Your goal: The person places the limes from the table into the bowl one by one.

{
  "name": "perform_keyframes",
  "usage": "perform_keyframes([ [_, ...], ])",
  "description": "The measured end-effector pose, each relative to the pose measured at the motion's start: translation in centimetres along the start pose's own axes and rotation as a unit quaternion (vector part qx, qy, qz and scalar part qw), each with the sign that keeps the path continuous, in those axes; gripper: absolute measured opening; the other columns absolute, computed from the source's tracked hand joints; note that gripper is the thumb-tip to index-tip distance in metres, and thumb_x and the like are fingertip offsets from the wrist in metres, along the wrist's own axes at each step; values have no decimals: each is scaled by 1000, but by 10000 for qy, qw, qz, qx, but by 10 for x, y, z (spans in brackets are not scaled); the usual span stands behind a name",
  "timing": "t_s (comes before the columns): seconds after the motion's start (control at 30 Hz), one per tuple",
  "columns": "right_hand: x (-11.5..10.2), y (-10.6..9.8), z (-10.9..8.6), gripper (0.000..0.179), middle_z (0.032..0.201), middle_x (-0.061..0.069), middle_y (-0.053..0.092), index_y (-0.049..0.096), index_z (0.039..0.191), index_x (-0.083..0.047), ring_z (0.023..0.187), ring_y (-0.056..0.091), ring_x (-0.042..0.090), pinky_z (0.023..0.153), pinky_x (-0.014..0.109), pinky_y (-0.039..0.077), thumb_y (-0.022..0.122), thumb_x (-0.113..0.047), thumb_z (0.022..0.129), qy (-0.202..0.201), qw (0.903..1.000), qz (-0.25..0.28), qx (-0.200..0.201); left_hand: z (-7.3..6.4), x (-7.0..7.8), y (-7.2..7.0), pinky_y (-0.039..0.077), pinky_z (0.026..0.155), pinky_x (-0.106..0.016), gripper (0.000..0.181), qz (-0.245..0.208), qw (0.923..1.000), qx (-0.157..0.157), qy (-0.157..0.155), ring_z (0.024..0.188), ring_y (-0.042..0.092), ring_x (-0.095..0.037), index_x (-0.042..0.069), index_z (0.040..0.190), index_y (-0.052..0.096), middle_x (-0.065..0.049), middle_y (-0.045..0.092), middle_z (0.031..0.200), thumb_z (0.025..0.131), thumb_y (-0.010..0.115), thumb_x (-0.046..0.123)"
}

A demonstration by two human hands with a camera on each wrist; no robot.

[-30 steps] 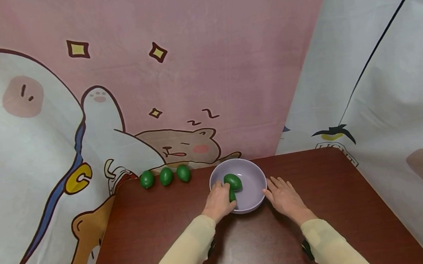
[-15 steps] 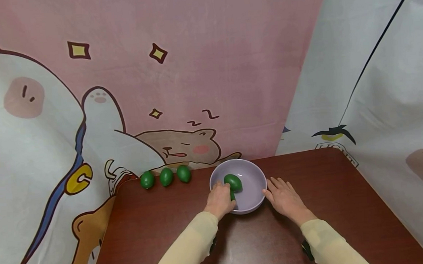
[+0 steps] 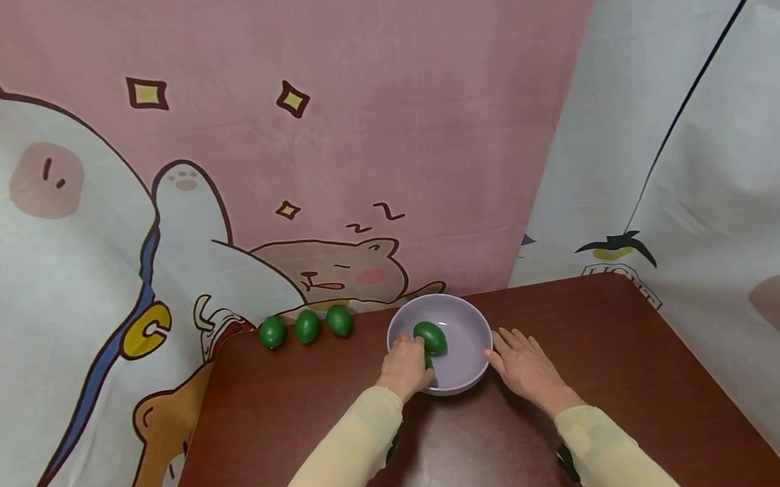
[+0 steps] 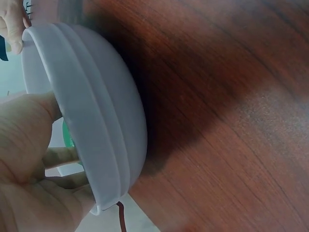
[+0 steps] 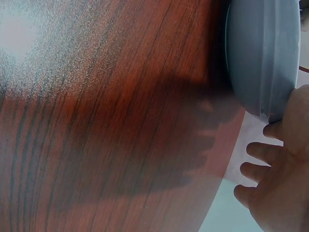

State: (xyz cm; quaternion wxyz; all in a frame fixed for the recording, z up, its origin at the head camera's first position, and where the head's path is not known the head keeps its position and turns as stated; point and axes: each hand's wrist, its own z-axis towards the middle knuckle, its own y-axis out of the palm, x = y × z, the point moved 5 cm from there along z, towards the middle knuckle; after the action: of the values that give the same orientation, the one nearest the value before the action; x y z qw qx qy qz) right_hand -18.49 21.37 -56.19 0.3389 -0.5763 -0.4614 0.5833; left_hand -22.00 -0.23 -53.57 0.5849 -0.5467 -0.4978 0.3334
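The lilac bowl [image 3: 467, 354] sits upright toward the far side of the brown counter [image 3: 626, 378], between the two hands; the left hand [image 3: 406, 365] reaches over its left rim, fingers and thumb bent inside and gripping a mostly covered green fruit [image 3: 428, 361]; a fully visible green fruit [image 3: 431, 338] lies in the bowl just beyond those fingers, on the left part of the floor. The right hand [image 3: 525, 369] is at the bowl's right side, its fingers extended and slightly spread, holding nothing, the thumb touching the wall near the rim; both arms wear pale yellow sleeves [image 3: 345, 451]. Three more green fruits [image 3: 307, 327] stand in a row along the far left edge, well apart from the bowl; behind hangs a pink and white cartoon backdrop [image 3: 436, 121].
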Motion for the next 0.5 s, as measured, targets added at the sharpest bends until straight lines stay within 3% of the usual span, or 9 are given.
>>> perform_keyframes([
  [0.5,0,0,0,60,158,29,40,44,153,3,149,30,51,120,65,22,45,-39,110,-34,10000,-2,25,-5,0,-7,58,84,-43,49,243,9991,56,340,99,63,-31,2,121,67,-18,62,106,84,82,29],
])
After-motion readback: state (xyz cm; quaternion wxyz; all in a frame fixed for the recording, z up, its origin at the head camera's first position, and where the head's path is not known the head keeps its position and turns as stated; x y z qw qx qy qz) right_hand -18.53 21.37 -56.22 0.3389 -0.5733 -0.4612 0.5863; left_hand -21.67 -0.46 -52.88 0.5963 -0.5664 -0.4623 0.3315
